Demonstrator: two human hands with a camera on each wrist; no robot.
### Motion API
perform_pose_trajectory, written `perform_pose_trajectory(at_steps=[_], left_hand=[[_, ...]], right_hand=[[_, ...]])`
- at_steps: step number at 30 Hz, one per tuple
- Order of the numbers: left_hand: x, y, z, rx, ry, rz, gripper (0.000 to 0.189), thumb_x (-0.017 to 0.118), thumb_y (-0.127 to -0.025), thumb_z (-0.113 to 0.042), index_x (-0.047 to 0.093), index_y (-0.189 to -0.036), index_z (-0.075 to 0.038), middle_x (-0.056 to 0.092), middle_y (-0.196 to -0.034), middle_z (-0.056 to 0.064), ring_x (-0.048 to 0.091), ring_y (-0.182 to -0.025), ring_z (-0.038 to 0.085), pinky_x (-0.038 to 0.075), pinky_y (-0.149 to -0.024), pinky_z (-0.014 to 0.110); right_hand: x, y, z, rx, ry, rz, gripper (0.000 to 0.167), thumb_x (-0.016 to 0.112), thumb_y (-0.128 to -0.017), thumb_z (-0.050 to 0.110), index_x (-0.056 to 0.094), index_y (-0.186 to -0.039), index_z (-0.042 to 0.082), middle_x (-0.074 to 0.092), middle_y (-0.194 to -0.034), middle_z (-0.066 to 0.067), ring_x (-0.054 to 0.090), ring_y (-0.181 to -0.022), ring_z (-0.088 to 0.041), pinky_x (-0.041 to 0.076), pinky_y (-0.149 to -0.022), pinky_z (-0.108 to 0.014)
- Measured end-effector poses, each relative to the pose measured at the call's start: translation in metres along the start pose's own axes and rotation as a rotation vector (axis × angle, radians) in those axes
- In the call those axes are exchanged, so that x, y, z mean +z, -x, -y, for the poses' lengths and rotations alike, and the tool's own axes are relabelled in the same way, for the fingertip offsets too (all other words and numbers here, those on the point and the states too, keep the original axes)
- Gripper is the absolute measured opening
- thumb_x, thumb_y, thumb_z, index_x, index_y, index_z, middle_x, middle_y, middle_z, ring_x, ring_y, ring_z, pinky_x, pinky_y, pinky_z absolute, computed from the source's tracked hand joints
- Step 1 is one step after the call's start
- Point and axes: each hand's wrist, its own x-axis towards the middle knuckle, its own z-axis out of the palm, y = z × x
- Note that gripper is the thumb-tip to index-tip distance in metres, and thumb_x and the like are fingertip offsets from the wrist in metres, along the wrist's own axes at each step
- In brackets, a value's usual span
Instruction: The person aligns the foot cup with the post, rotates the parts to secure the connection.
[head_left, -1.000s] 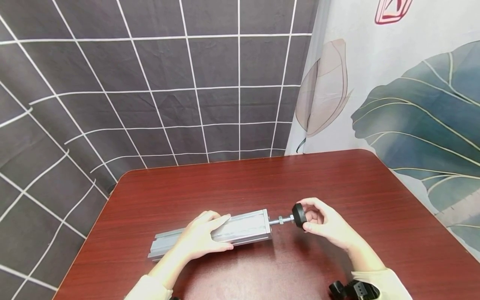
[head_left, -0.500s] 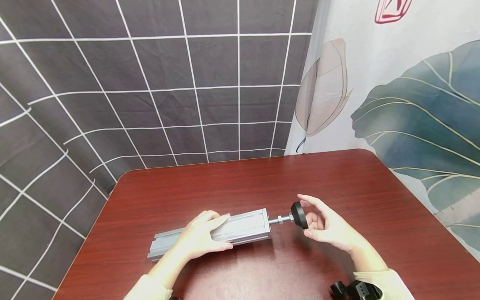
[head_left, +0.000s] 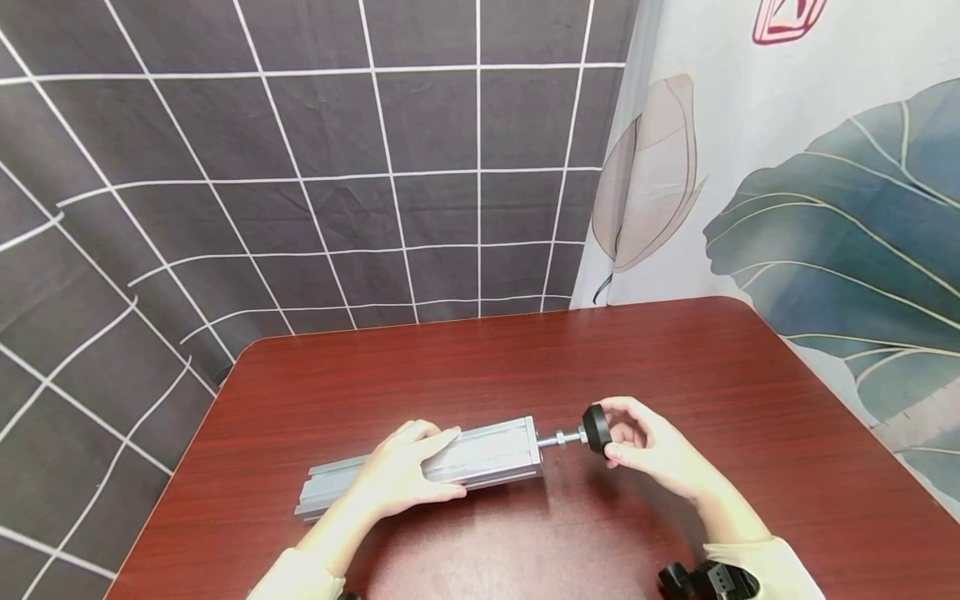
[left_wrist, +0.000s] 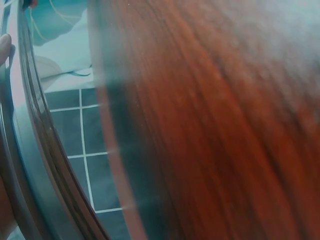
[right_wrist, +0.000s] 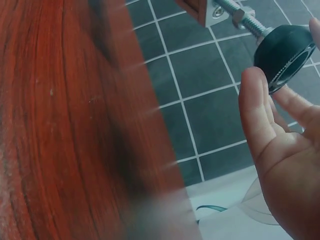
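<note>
My left hand (head_left: 401,473) grips a silver aluminium extrusion profile (head_left: 498,448), fingers over its far side and thumb along the near side. From the profile's right end plate juts a threaded rod (head_left: 550,442) with a hex nut (right_wrist: 243,17) on it. At the rod's outer end sits a round black levelling foot (head_left: 597,429). My right hand (head_left: 660,450) pinches the foot's rim between thumb and fingers. Its hollow ribbed underside shows in the right wrist view. Only a strip of the profile (left_wrist: 30,140) and a fingertip (left_wrist: 5,47) appear in the left wrist view.
The reddish-brown wooden table (head_left: 450,367) has rounded far corners. Behind it hangs a dark grey cloth (head_left: 435,208) with a white grid. A white leaf-print curtain (head_left: 720,233) hangs at the right. A black wrist camera mount (head_left: 708,579) sits by the right sleeve.
Half a second ago my right fingers were spread looser around the levelling foot; now they pinch its rim again. The left hand and the profile stay in place.
</note>
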Motion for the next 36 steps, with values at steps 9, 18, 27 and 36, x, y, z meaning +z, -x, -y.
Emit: perform_pose_trajectory(at_steps=[9, 18, 27, 36], left_hand=[[0.0006, 0.0000, 0.0004, 0.008, -0.002, 0.000, 0.069, 0.075, -0.067, -0.056, 0.063, -0.125, -0.020, 0.052, -0.100, -0.009, 0.051, -0.095, 0.010, 0.044, -0.081, 0.034], [0.0004, 0.0002, 0.0010, -0.011, 0.003, 0.002, 0.070, 0.074, -0.067, -0.057, 0.063, -0.125, -0.020, 0.053, -0.101, -0.008, 0.051, -0.096, 0.010, 0.044, -0.081, 0.034], [0.0008, 0.0001, 0.0001, -0.007, -0.003, 0.011, 0.070, 0.074, -0.067, -0.058, 0.062, -0.126, -0.021, 0.053, -0.102, -0.009, 0.051, -0.097, 0.011, 0.044, -0.082, 0.033], [0.0021, 0.0000, 0.0008, 0.003, -0.003, 0.008, 0.070, 0.074, -0.068, -0.058, 0.062, -0.125, -0.020, 0.053, -0.101, -0.009, 0.051, -0.096, 0.010, 0.044, -0.081, 0.033]], right_hand=[[-0.0012, 0.0005, 0.0007, -0.031, 0.039, 0.001, 0.073, 0.060, -0.079, -0.017, 0.030, -0.143, 0.003, 0.044, -0.123, -0.001, 0.059, -0.066, -0.017, 0.051, -0.058, -0.028], [-0.0052, 0.0032, -0.0018, 0.010, -0.106, 0.078, 0.074, 0.059, -0.079, -0.018, 0.029, -0.144, 0.002, 0.061, -0.093, -0.012, 0.064, -0.070, -0.017, 0.053, -0.067, -0.030], [-0.0027, 0.0018, 0.0018, -0.030, 0.071, -0.034, 0.058, 0.061, -0.079, -0.016, 0.044, -0.132, -0.001, 0.055, -0.103, -0.002, 0.059, -0.073, -0.013, 0.050, -0.061, -0.026], [-0.0031, 0.0013, 0.0007, -0.036, 0.003, -0.004, 0.061, 0.059, -0.081, -0.016, 0.038, -0.137, -0.003, 0.062, -0.093, -0.004, 0.062, -0.071, -0.015, 0.052, -0.063, -0.028]])
